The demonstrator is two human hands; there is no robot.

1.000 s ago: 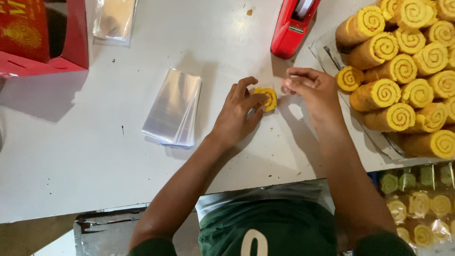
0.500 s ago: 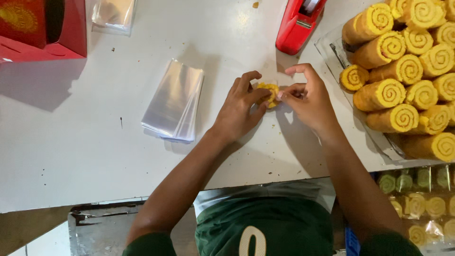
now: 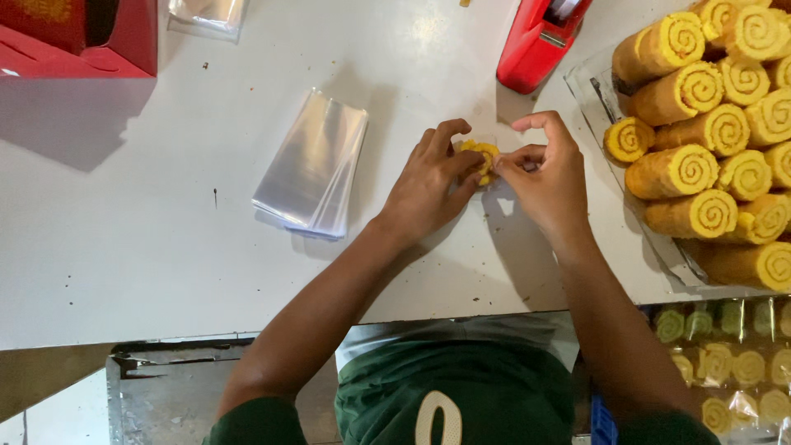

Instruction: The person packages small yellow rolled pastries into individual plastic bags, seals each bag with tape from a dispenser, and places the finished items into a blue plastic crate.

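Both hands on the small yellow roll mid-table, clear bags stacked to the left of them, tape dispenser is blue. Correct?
Not quite: the tape dispenser is red, not blue, as the head view shows. The rest holds: the left hand and right hand both pinch the small yellow roll, with the stack of clear bags to their left.

Matt white tabletop [image 3: 148, 247], smooth. Stack of glossy clear plastic sleeves [image 3: 313, 163], centre-left. Shiny red plastic tape dispenser [image 3: 537, 41], top. Spongy yellow swirl cake rolls [image 3: 709, 132], right, on clear plastic sheet [image 3: 589, 82].
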